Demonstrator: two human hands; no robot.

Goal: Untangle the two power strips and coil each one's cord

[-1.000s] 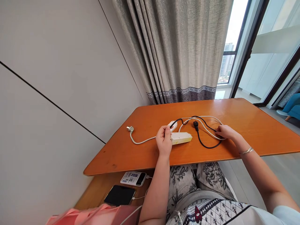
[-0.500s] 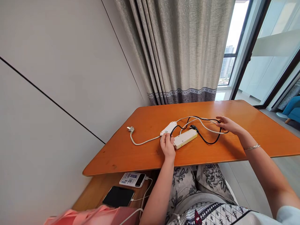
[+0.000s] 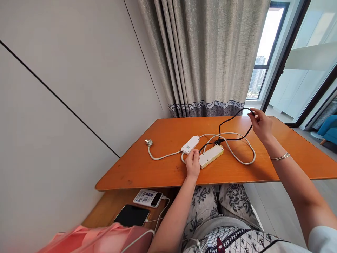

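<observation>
On the orange table, near its front edge, the left hand lies palm down, fingers together, pressing the near end of the yellow strip. Over the far side, the right hand is raised, pinching the black cable, which runs down to that strip's far end. Beside it lie 1 white strip and a looped white cable. A wall and a curtain stand behind.

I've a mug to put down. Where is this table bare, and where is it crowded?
Bare: the table right of the white cable loop, and its near-left corner in front of the plug. Crowded: the middle, with white power strip, cream power strip, the left hand and the right hand's black cable.
</observation>
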